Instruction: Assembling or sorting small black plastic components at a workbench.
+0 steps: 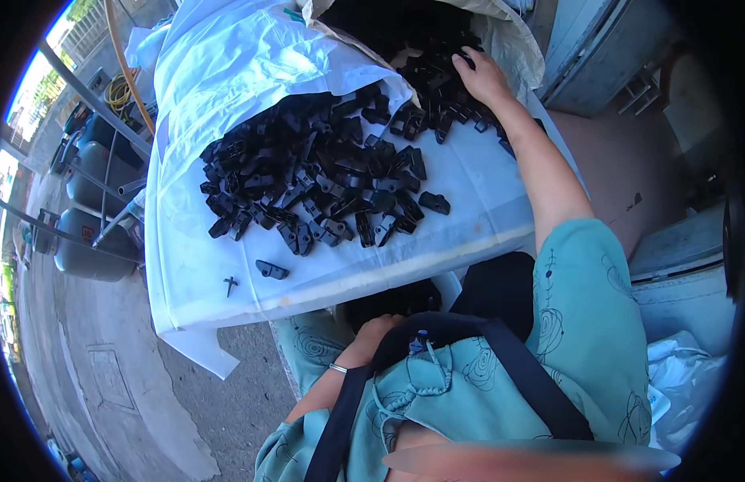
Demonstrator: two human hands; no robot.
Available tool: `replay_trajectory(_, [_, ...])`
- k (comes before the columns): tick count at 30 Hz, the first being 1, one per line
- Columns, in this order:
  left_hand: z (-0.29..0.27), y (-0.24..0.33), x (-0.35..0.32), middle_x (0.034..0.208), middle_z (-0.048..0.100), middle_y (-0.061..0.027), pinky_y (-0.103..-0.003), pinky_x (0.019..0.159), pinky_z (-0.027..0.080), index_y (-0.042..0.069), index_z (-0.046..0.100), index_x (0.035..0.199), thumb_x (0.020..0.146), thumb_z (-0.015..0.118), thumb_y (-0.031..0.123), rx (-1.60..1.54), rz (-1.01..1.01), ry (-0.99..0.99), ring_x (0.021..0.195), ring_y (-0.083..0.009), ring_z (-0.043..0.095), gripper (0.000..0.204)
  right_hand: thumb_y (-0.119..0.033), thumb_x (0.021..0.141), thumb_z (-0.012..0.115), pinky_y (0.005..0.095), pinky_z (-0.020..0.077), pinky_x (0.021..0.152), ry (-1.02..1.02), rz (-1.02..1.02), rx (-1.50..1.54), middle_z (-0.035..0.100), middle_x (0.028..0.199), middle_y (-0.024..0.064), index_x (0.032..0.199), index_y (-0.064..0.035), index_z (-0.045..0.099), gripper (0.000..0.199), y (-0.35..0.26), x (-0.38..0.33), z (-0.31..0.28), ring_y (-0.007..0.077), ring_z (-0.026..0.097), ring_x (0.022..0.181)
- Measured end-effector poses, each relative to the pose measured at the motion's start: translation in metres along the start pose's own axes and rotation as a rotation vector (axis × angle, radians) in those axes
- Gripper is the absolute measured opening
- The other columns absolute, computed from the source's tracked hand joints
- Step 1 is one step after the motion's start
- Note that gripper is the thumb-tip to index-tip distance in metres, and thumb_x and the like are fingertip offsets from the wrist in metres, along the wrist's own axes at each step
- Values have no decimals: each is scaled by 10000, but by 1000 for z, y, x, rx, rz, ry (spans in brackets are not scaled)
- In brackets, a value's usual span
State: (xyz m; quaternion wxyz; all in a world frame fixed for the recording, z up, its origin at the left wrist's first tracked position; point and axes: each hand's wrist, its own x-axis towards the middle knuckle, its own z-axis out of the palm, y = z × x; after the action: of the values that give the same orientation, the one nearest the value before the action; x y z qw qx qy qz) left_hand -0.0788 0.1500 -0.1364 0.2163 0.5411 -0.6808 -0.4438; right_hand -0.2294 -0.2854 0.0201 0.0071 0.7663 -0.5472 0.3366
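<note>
A large heap of small black plastic parts [324, 173] covers the middle of the white-sheeted table [477, 209]. More black parts [436, 80] spill from the mouth of a pale woven sack [521, 52] at the far right. My right hand [481, 79] is stretched out there, its thumb and fingers bent over parts at the pile's edge; a dark part shows between them. Low in front of me, below the table edge, my left hand [379, 331] rests by my lap beside a container of dark things [396, 304]. Its fingertips are hidden.
One loose black part [272, 270] and a small cross-shaped black piece [231, 285] lie near the table's left front corner. White plastic sheeting [244, 56] drapes over the far left. Grey tanks [95, 245] stand on the ground at left, white bags [685, 386] at lower right.
</note>
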Motion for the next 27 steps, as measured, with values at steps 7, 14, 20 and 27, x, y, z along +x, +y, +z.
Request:
replay_trajectory(7, [1, -1, 0, 933, 632, -214, -446, 766, 503, 46, 584, 1020, 861, 510, 265, -15, -34, 6, 909, -381, 620, 281, -547, 900, 461, 374, 339, 1046, -420, -32, 88, 549, 1283, 178, 1175, -80, 633, 568, 5, 18, 22, 314, 430, 1263])
replay_trajectory(14, [3, -4, 8, 996, 637, -214, -451, 819, 493, 48, 621, 1011, 856, 530, 345, 74, -135, -66, 946, -396, 610, 347, -433, 894, 553, 337, 410, 944, -521, -156, 255, 600, 1119, 156, 1083, -24, 643, 459, -18, -46, 6, 316, 543, 1089])
replay_trajectory(20, [1, -4, -1, 1004, 627, -212, -450, 824, 491, 40, 624, 1040, 831, 599, 319, 99, -189, -41, 941, -396, 603, 349, -464, 898, 544, 356, 409, 958, -464, -188, 243, 575, 1177, 167, 1115, -19, 612, 501, -27, -85, -28, 320, 532, 1117])
replay_trajectory(27, [-7, 32, -49, 955, 593, -112, -294, 720, 507, 22, 602, 1067, 819, 662, 85, -48, -18, 431, 798, -216, 608, 263, -240, 850, 609, 386, 430, 967, -150, -229, 340, 568, 1204, 169, 1128, -88, 639, 319, -16, -138, -63, 319, 531, 1137])
